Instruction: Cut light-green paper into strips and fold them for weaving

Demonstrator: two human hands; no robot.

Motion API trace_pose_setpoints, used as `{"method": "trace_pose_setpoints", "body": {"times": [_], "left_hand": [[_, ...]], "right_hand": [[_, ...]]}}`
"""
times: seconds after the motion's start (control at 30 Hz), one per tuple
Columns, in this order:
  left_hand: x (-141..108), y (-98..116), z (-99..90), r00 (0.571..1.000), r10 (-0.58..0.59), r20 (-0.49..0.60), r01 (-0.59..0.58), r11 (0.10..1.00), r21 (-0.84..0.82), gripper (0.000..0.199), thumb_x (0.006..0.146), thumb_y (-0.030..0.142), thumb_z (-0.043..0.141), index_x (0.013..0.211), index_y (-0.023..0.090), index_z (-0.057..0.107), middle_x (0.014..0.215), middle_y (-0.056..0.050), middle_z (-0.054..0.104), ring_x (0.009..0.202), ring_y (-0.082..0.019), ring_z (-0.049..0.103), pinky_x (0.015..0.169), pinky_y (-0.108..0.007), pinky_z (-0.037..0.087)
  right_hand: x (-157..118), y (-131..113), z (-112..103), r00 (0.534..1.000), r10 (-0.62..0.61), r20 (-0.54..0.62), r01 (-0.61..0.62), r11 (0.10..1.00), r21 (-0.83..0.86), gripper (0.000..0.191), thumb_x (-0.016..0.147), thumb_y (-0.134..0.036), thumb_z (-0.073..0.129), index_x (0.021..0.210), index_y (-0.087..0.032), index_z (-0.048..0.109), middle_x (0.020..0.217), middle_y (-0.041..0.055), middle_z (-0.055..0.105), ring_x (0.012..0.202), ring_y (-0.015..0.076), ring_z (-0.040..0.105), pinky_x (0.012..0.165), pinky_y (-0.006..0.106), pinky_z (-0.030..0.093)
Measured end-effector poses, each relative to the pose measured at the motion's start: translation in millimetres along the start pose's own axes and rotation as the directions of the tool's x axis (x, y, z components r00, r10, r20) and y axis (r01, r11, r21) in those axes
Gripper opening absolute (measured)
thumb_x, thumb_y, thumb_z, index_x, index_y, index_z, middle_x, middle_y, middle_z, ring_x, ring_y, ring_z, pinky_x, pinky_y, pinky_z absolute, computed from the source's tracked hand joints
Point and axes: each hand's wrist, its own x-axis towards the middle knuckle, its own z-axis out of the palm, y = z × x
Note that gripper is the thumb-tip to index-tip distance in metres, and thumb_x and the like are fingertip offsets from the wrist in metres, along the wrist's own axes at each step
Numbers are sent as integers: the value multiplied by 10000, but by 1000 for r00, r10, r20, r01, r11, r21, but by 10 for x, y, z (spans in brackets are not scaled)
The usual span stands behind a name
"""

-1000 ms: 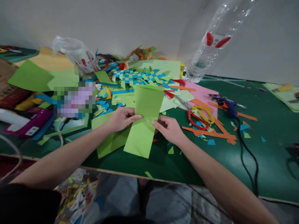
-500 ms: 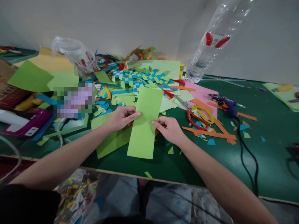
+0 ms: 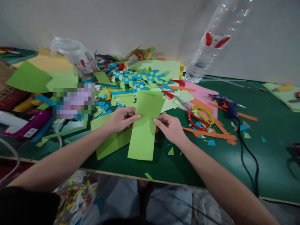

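A light-green paper strip (image 3: 144, 134), slightly bent midway, is pinched at its edges by left hand (image 3: 124, 118) and right hand (image 3: 170, 127).

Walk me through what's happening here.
A person's left hand and right hand hold a long green paper strip by its opposite edges. The scissors lie to the right among paper scraps, and woven blue-and-green strips lie beyond the hands.

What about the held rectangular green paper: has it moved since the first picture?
Yes: the paper shifted slightly right at its near end, against the pink paper sheet.
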Motion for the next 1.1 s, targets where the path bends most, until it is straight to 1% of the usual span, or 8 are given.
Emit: {"method": "trace_pose_setpoints", "body": {"times": [0.1, 0.2, 0.33, 0.57, 0.7, 0.83, 1.0, 1.1], "left_hand": [[-1, -6, -9, 1000, 13, -8, -14, 999, -50, 369, 871, 496, 626, 704, 181, 528, 484, 49, 512, 369, -92, 521, 367, -179, 385], [1, 20, -18, 998, 31, -49, -31, 1000, 5, 355, 896, 464, 597, 690, 183, 528, 460, 49, 516, 369, -92, 524, 387, -178, 392], [3, 64, -23, 996, 17, -85, -7, 994, 112, 368, 923, 424, 571, 649, 181, 541, 439, 48, 529, 362, -76, 497, 412, -173, 396], [3, 48, -15, 993, -16, -115, 33, 988, 152, 373, 890, 445, 612, 634, 176, 569, 451, 35, 549, 366, -80, 489, 408, -180, 378], [-5, 44, -20, 995, -27, -94, 39, 990, 136, 369, 879, 439, 617, 628, 176, 557, 426, 36, 529, 349, -79, 461, 393, -183, 352], [-8, 57, -10, 998, -38, -48, 41, 997, 66, 358, 869, 441, 624, 637, 175, 558, 421, 42, 511, 343, -79, 461, 376, -178, 330], [-6, 98, 15, 999, 3, 44, -4, 1000, 30, 397, 860, 446, 629, 593, 170, 527, 461, 32, 511, 377, -91, 521, 402, -181, 375], [-7, 94, 15, 1000, 21, 18, -21, 999, 39, 392, 864, 460, 626, 620, 170, 526, 496, 29, 520, 420, -100, 557, 421, -182, 389]], "right_hand": [[-5, 10, -10, 1000, -4, 7, 5, 999, -54, 321, 883, -489, 611, 718, -218, 571, 652, -1, 654, 565, 154, 661, 589, 294, 526], [-10, 17, -13, 999, 9, 42, -5, 996, -92, 314, 888, -482, 610, 716, -222, 569, 606, -12, 644, 571, 160, 665, 616, 301, 528], [-13, 13, -13, 997, 21, 75, -13, 994, -104, 318, 883, -502, 619, 737, -222, 579, 639, -2, 669, 591, 166, 675, 631, 311, 535], [-9, -12, -14, 999, 6, 52, 0, 994, -113, 393, 858, -555, 623, 682, -205, 582, 720, 12, 633, 574, 149, 647, 587, 302, 538], [3, 6, 11, 998, 60, 24, -60, 998, 16, 408, 803, -601, 673, 731, -208, 589, 717, 14, 649, 564, 156, 642, 580, 312, 555], [8, 26, 22, 997, 78, -24, -74, 990, 123, 442, 759, -622, 709, 856, -200, 622, 819, 45, 701, 596, 163, 651, 577, 320, 559], [3, 19, -14, 999, 14, -52, -20, 993, -118, 433, 847, -617, 616, 708, -209, 573, 677, 24, 654, 611, 169, 632, 560, 297, 482], [1, 12, -24, 999, -1, -44, -7, 985, -170, 461, 854, -621, 605, 648, -216, 531, 623, 13, 629, 584, 168, 620, 552, 294, 452]]}}
